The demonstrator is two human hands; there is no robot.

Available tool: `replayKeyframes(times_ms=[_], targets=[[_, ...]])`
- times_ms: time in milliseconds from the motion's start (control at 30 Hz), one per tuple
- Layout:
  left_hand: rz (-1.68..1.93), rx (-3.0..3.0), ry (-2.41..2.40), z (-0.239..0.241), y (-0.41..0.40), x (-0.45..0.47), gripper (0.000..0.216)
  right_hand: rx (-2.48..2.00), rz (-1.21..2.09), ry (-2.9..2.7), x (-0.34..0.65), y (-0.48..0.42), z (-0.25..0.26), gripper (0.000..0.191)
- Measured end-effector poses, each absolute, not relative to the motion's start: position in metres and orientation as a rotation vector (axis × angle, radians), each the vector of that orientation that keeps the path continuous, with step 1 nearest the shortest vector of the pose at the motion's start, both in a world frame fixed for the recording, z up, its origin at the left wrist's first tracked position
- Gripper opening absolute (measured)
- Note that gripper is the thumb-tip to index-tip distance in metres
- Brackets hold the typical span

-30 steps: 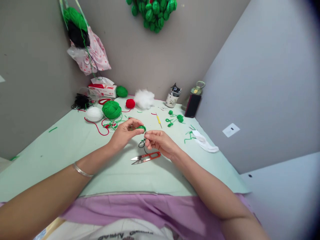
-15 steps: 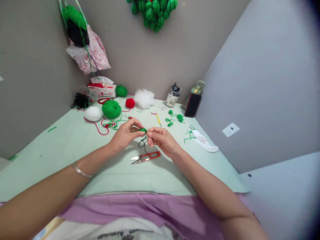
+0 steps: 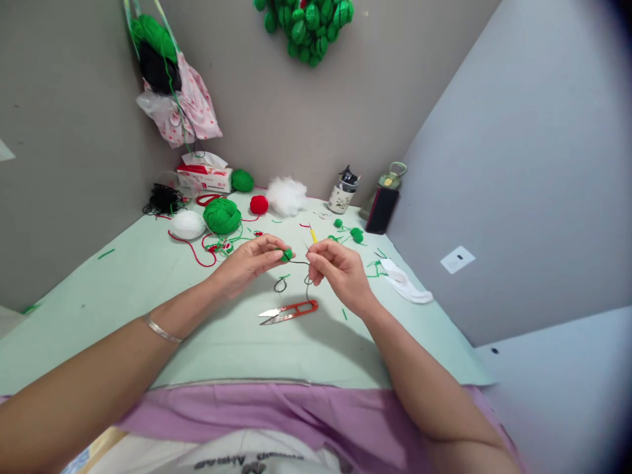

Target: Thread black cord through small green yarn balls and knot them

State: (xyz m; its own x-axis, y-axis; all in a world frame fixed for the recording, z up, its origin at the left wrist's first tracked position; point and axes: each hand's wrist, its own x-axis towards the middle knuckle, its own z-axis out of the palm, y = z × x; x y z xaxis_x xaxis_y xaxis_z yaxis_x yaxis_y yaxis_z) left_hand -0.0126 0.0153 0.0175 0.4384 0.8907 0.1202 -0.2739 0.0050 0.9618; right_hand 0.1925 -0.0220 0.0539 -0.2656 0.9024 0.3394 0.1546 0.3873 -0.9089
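Between the thumb and fingers of my left hand (image 3: 249,262) is a small green crochet piece (image 3: 287,254). A black yarn (image 3: 299,263) runs from it across to my right hand (image 3: 342,271). That hand is closed in a pinch on a thin needle (image 3: 307,248), whose tip shows above the fingertips; its eye is hidden. More of the black yarn hangs below the fingers and curls on the table. Red-handled thread snips (image 3: 291,311) lie below both hands, blades toward the left. Just behind the right hand is a yellow-handled crochet hook (image 3: 313,234), partly covered.
Green yarn (image 3: 222,216), white yarn (image 3: 186,225), red yarn (image 3: 259,205) and white stuffing (image 3: 287,196) sit behind the hands. Farther right are a pen jar (image 3: 342,195), a phone (image 3: 382,210) against a bottle, small green pieces (image 3: 356,234) and a white cloth item (image 3: 405,284).
My right hand has moved right, away from my left hand, with the needle. The black yarn now stretches between them. My left hand still holds the green piece.
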Motion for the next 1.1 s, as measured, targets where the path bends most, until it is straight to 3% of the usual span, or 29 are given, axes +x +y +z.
replayKeyframes(times_ms=[200, 333, 867, 1100], targets=[[1.028, 1.156, 0.625, 0.022, 0.014, -0.013, 0.022, -1.016, 0.521, -1.889, 0.192, -0.019, 0.051, 0.011], [1.047, 1.149, 0.615, 0.023, 0.014, -0.011, 0.019, -1.027, 0.411, -1.991, 0.192, -0.02, 0.047, 0.014], [1.093, 1.278, 0.697, 0.021, 0.016, -0.012, 0.028, -1.076, 0.39, -2.018, 0.188, -0.023, 0.046, 0.014], [1.037, 1.245, 0.687, 0.022, 0.014, -0.011, 0.027, -1.065, 0.602, -1.924, 0.184, -0.022, 0.042, 0.011]])
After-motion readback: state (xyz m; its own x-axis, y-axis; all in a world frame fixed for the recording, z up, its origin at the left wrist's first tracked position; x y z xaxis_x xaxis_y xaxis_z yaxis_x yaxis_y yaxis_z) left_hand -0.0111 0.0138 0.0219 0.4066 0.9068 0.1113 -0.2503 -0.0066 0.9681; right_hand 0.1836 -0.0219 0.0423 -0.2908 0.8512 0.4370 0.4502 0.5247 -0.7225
